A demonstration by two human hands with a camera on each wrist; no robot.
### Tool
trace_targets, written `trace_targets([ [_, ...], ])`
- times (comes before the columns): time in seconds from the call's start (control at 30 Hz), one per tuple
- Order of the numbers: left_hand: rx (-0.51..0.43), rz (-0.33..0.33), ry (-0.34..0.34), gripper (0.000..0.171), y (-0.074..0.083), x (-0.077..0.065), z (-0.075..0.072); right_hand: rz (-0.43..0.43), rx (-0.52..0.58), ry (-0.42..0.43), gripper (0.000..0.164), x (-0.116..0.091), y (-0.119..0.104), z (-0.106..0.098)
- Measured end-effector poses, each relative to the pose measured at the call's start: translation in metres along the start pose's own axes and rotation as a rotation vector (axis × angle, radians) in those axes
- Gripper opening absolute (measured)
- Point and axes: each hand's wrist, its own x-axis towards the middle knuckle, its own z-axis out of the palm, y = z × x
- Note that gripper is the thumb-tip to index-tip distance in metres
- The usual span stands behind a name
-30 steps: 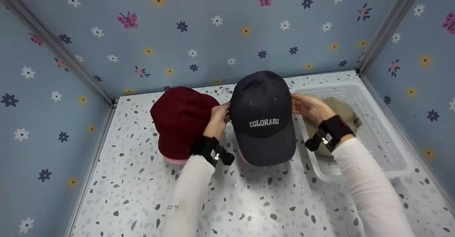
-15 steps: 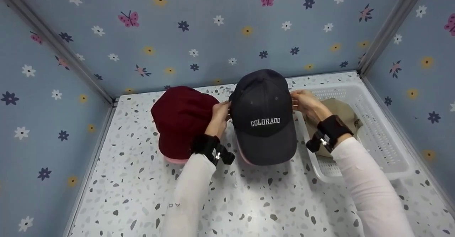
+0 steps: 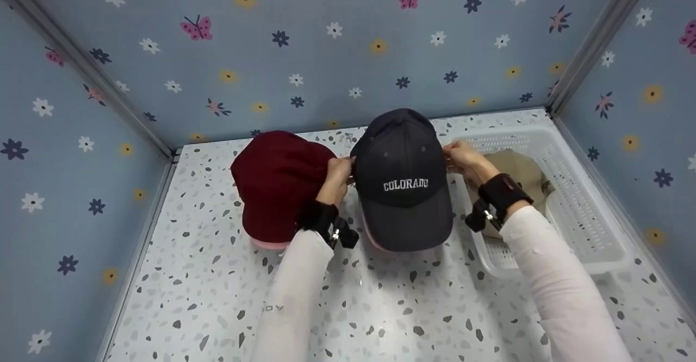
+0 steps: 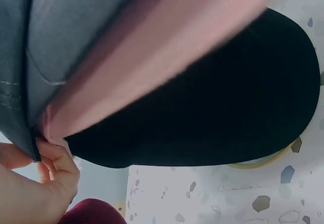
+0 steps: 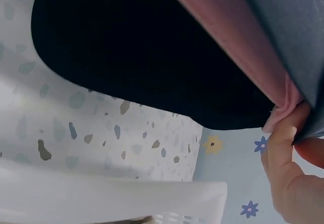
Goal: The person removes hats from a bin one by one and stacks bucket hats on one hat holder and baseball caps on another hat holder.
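A dark grey COLORADO baseball cap (image 3: 402, 155) sits in the middle of the head view, its brim toward me. Both wrist views show a pink cap brim (image 4: 167, 46) tucked beneath it and a black brim (image 4: 217, 107) lower still, so the caps are stacked. My left hand (image 3: 338, 174) pinches the left edge of the grey cap, with fingers at the pink cap's edge too. On the opposite side, my right hand (image 5: 288, 168) pinches the cap's edge between thumb and fingers. Close by on the left lies a maroon cap (image 3: 272, 172) over a pink brim (image 3: 266, 244).
To the right stands a white perforated basket (image 3: 609, 267) with a tan cap (image 3: 514, 166) inside. The speckled tabletop (image 3: 380, 318) is enclosed at the back and both sides by blue flowered panels (image 3: 315, 57).
My right hand's fingers, looser along the cap's side before, have drawn in to pinch its edge. The left hand has shifted slightly inward. The grey cap's crown has dipped a little.
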Motion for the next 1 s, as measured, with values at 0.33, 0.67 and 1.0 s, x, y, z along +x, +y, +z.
trace_targets([
  [0.33,-0.001,-0.008,-0.012,0.013,-0.057,0.080,-0.006,0.062,-0.040,0.045,0.032,0.006,0.006,0.002],
  [0.67,0.019,0.048,0.008,0.009,-0.031,0.033,-0.002,0.037,0.063,-0.006,0.028,0.083,0.059,-0.030],
  [1.0,-0.013,-0.036,-0.018,0.006,-0.032,0.047,-0.004,-0.006,0.054,0.068,0.029,0.164,0.117,-0.069],
])
